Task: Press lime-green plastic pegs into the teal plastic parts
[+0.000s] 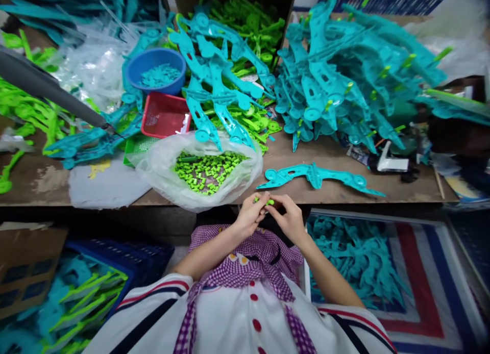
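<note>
Head view: looks down over a brown wooden counter [337,191] crowded with plastic parts
Left hand [250,215]: fingers curled and pinched on a small lime-green plastic peg [264,199], held at the near edge of the counter
Right hand [289,219]: pressed close against the left, fingertips closed on the same peg (both hands meet over it, just above the lap)
Single part: one long teal plastic arm-shaped piece [317,176] lies flat on the counter just beyond the hands, apart from them
Peg supply: a clear plastic bag [161,175] lies open left of the hands, filled with more small green pegs [206,169]
Far heap: a big pile of teal plastic pieces with green pegs fitted [344,83] sits at the right rear
Middle heap: more teal pieces [218,78] lie over loose green parts
Containers: a round blue plastic bowl [155,71] holds small teal bits, and a red mesh plastic basket [164,114] stands just in front of it
Below the counter: a bin of teal pieces [356,257] to the right of the lap
</note>
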Available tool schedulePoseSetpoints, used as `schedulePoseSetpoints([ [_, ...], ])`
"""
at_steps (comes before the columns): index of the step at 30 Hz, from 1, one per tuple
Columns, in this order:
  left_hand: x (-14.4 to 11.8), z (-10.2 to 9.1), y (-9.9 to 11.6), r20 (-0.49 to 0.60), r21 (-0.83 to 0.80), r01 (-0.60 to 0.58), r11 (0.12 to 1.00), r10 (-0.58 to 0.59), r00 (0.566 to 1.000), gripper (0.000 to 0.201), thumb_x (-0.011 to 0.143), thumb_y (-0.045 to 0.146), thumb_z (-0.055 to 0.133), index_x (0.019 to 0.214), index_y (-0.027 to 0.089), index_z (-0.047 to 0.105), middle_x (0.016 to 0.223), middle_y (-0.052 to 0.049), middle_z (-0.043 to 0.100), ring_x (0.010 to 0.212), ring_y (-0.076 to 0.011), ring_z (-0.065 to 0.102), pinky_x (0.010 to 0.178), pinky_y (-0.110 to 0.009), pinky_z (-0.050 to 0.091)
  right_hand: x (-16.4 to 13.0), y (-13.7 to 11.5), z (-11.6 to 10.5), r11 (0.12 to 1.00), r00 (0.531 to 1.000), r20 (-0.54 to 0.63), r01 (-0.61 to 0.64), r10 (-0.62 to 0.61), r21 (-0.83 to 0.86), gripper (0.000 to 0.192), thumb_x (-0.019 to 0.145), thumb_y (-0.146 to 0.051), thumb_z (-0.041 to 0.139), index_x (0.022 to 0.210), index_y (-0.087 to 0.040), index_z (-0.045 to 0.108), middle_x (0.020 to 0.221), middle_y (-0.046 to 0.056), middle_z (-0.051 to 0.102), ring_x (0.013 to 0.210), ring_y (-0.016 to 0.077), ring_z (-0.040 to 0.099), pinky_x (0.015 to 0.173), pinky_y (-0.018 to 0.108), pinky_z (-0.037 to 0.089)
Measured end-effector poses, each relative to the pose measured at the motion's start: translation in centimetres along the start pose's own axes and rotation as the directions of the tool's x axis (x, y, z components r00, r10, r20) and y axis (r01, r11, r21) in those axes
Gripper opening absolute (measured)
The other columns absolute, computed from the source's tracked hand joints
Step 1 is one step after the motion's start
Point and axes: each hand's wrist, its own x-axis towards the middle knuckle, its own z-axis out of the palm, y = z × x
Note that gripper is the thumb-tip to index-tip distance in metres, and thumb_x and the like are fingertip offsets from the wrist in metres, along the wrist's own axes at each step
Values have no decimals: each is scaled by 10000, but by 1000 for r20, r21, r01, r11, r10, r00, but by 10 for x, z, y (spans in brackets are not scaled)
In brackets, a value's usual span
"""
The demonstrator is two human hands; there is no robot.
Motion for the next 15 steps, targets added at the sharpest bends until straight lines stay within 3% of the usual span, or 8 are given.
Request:
schedulePoseSetpoints([
  [3,2,3,3,10,66,-20,998,20,1000,563,595,606,834,681,169,490,523,82,447,392,-6,313,341,-135,150,0,2,4,1000,995,-104,-8,5,-30,223,882,-369,636,1071,-258,681,986,85,653,824,213,653,709,375,577],
  [6,4,6,0,9,148,-23,989,22,1000,553,696,690,709,737,150,598,532,65,454,398,-24,311,355,-162,165,3,3,2,1000,974,-227,-9,8,-4,148,870,-372,635,928,-243,678,909,70,644,787,199,638,692,358,565],
  [9,10,-4,-5,20,374,-178,910,184,983,576,842,679,551,880,133,729,657,2,552,466,-58,386,411,-202,269,12,6,-7,983,920,-354,-132,170,128,189,887,-406,606,857,-222,633,806,33,629,720,169,606,657,318,537],
  [10,14,-10,-7,46,488,-280,827,296,954,552,871,646,539,920,141,755,702,-13,567,526,-78,443,467,-216,339,17,8,-11,967,903,-360,-180,234,180,207,887,-419,608,869,-215,636,800,25,632,707,159,599,653,305,529],
  [12,25,-24,-8,142,700,-447,557,505,851,453,905,559,559,1004,173,775,749,-23,558,667,-122,521,640,-252,438,33,8,-19,941,888,-341,-230,308,249,249,877,-447,625,915,-204,662,823,24,652,713,148,602,669,293,523],
  [13,31,-31,-7,197,775,-479,412,563,803,404,913,515,576,1054,191,771,762,-24,547,720,-138,536,715,-268,451,44,6,-22,937,890,-333,-229,312,266,267,879,-457,623,935,-202,677,833,26,659,724,147,605,679,292,522],
  [15,45,-41,-7,278,867,-462,184,591,757,358,923,443,596,1163,219,737,791,-25,540,749,-153,540,775,-280,451,70,-2,-25,944,895,-347,-188,278,271,296,909,-470,582,988,-208,694,841,26,660,732,142,605,676,285,517],
])
